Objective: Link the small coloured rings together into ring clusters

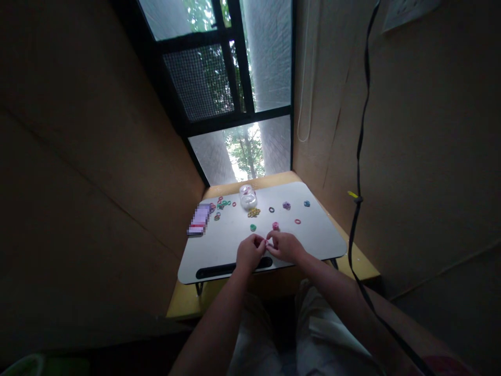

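Phone [199,219] lies on the left of the white folding table [219,250], beside mixed red and green hair ties [221,207], which we judge remain to be grouped. Next come a clear jar [248,198], a yellow pile [254,212] touching or near it, and a green pile [253,227]. Our left hand [250,252] presses thumb and finger together, seemingly pinching a pink hair tie [266,242]; whether our right hand [286,247], with bent fingers, also pinches it, we cannot tell. Behind is a pink pile [275,226]. Farther right, a purple pile [287,206] and a blue pile [307,203] look already grouped.
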The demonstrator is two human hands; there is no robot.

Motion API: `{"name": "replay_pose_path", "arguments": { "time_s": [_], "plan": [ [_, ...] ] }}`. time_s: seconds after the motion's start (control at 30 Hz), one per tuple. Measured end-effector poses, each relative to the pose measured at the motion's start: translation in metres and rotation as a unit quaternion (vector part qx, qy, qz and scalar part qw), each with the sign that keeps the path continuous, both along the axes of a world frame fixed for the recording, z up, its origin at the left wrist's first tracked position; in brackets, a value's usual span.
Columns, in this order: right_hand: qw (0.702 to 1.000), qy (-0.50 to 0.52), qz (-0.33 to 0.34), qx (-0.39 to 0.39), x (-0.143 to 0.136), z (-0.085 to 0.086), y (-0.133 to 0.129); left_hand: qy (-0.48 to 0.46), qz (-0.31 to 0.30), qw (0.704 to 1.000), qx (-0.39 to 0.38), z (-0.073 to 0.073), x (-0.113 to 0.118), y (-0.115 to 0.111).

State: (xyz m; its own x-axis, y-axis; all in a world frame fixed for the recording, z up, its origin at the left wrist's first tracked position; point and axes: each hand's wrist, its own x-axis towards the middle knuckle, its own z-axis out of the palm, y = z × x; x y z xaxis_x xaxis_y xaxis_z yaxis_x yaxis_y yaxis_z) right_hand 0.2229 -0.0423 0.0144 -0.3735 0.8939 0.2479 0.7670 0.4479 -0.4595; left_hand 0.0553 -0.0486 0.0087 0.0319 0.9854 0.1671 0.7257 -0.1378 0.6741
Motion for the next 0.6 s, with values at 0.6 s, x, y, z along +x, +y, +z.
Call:
{"name": "replay_pose_path", "arguments": {
  "time_s": [0.6],
  "plan": [
    [0.999, -0.035, -0.004, 0.009, 0.0006, -0.0078, 0.0047, -0.009, -0.031, 0.999, -0.002, 0.0007, -0.0023, -0.0051]
  ]
}}
